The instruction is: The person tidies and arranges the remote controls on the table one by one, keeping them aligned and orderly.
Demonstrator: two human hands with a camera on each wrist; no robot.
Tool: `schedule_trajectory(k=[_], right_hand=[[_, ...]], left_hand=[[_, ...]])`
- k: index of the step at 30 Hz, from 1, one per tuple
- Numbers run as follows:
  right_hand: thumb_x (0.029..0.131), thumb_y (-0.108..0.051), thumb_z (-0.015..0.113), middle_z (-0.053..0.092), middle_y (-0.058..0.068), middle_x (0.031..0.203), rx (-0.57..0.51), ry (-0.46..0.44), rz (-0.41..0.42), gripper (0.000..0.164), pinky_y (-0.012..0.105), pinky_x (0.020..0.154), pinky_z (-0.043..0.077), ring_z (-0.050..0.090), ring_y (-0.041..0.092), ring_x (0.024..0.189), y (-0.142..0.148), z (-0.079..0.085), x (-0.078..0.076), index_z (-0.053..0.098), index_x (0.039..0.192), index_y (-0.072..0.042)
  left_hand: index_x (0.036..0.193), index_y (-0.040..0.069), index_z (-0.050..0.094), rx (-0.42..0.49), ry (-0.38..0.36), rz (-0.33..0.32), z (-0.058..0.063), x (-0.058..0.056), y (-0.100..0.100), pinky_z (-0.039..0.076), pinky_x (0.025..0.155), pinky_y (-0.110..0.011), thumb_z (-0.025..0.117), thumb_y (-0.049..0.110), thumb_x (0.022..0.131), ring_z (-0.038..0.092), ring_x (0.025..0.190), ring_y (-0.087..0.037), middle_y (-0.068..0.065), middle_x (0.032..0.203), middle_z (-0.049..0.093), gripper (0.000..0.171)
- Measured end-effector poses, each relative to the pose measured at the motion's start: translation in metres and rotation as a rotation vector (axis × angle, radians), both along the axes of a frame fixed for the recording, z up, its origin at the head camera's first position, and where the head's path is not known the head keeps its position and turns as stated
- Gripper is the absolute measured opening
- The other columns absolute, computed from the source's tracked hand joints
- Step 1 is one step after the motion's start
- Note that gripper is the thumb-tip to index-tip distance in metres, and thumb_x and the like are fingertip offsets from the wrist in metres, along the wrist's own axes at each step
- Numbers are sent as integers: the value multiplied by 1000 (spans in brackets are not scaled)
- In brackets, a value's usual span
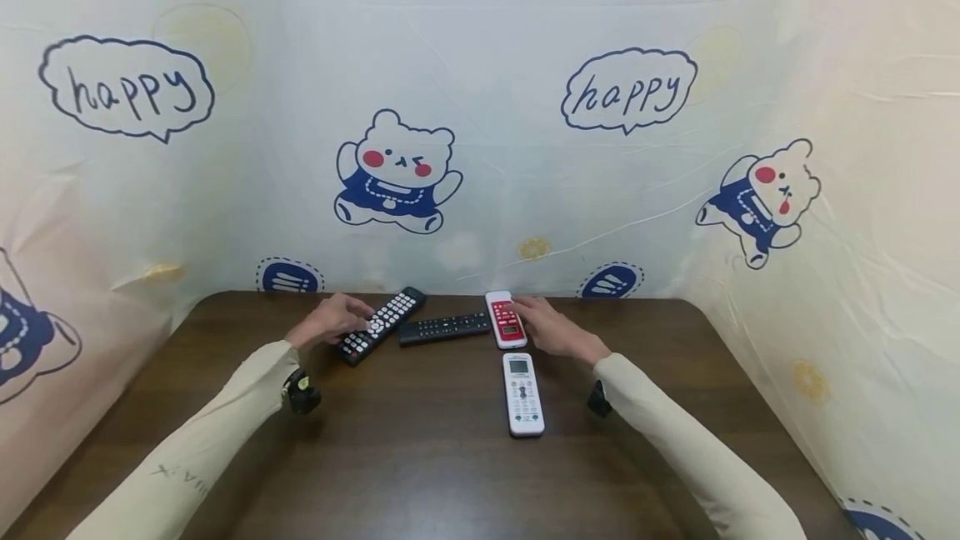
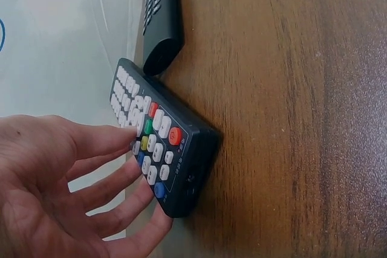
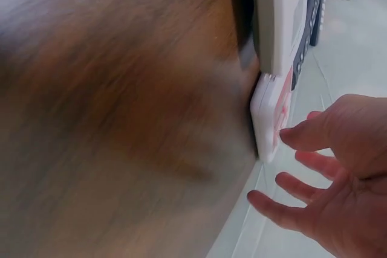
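Note:
A black remote control with white and coloured buttons (image 1: 382,325) lies at a slant near the table's back. My left hand (image 1: 336,320) is at its left side, thumb over the button face and the other fingers along the long edge, their tips hidden behind it in the left wrist view. My right hand (image 1: 551,327) is beside a red and white remote control (image 1: 506,321), its fingertips overlapping the right edge. In the right wrist view those fingers (image 3: 275,209) are spread and loosely bent, holding nothing, with the thumb closest to the red face.
Between the hands lies a second, slimmer black remote control (image 1: 444,328), its left end close to the slanted one. A white remote control with a small screen (image 1: 522,394) lies in front of the red one. A printed sheet (image 1: 480,190) rises behind the brown table (image 1: 405,465).

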State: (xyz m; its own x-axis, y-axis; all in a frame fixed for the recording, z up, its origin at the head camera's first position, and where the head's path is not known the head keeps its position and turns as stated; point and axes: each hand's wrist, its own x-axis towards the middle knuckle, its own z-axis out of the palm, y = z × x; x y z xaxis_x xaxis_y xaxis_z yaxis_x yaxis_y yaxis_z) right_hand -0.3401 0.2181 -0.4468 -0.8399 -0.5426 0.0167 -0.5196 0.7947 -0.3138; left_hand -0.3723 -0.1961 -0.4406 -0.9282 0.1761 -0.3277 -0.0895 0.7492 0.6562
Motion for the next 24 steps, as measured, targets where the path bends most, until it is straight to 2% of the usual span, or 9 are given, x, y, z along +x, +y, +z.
schedule_trajectory(k=[8, 16, 21, 24], right_hand=[[98, 8, 62, 32, 24, 166, 123, 7, 10, 64, 61, 121, 35, 32, 44, 153, -10, 1, -7, 45, 158, -9], [98, 6, 65, 40, 22, 159, 191, -9, -6, 65, 56, 119, 42, 39, 40, 148, -20, 9, -7, 46, 157, -13], [97, 5, 67, 41, 21, 158, 310, 60, -2, 66, 57, 115, 46, 41, 40, 146, -26, 9, -9, 48, 157, -18], [94, 5, 71, 42, 22, 158, 375, 124, 14, 68, 60, 112, 48, 42, 42, 146, -28, 6, -10, 51, 154, -17]], left_hand=[[141, 1, 61, 7, 4, 2, 1, 2, -2, 56, 99, -59, 66, 13, 101, 57, 129, -47, -31, 145, 56, 42], [143, 1, 60, 2, -8, 2, 4, 3, -2, 55, 100, -59, 65, 14, 103, 56, 129, -46, -32, 147, 53, 43], [144, 1, 59, -5, -3, -7, 3, 1, -2, 55, 101, -59, 64, 15, 103, 54, 131, -47, -31, 149, 52, 44], [144, 2, 59, -10, -10, -7, 2, 2, -1, 54, 102, -59, 64, 15, 103, 53, 132, -47, -32, 150, 51, 44]])
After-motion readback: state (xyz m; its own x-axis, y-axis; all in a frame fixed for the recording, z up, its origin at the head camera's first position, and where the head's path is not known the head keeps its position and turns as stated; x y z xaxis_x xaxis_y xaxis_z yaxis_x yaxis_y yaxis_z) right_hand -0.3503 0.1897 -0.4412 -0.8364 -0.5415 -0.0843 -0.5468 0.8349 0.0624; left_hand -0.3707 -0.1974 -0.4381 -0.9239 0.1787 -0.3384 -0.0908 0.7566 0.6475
